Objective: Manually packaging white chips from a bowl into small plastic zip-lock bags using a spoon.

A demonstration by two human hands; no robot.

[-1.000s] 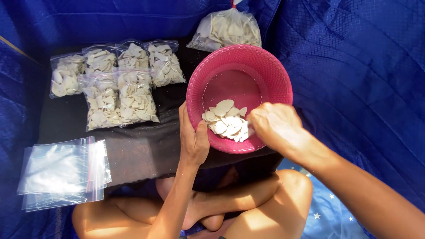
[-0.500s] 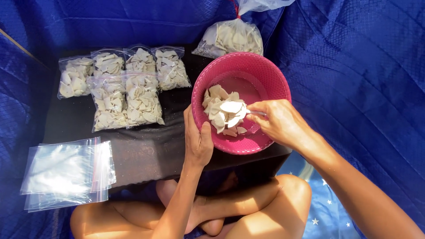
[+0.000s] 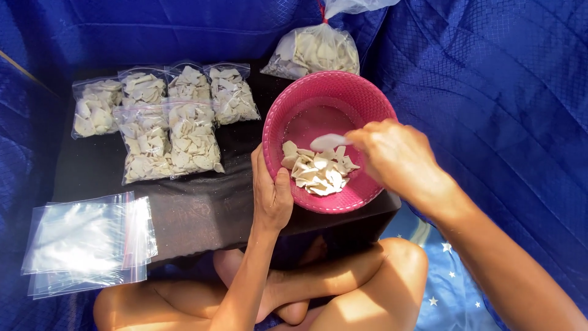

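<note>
Woven-look pink plastic basket (image 3: 373, 101), glossy clear plastic bags (image 3: 86, 239), quilted blue cloth (image 3: 490, 92).

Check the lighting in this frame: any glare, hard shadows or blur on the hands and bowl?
Head view: hard sunlight from above. The empty bags glare white, the chips in the pink bowl look washed out. The right hand is slightly motion-blurred; the left hand on the rim is sharp. Deep shadow under the black table.

Both arms are bare from the left hand (image 3: 272, 197) and right hand (image 3: 395, 156) upward: no sleeves, rings, watch or bracelets. The legs and feet are bare too.
</note>
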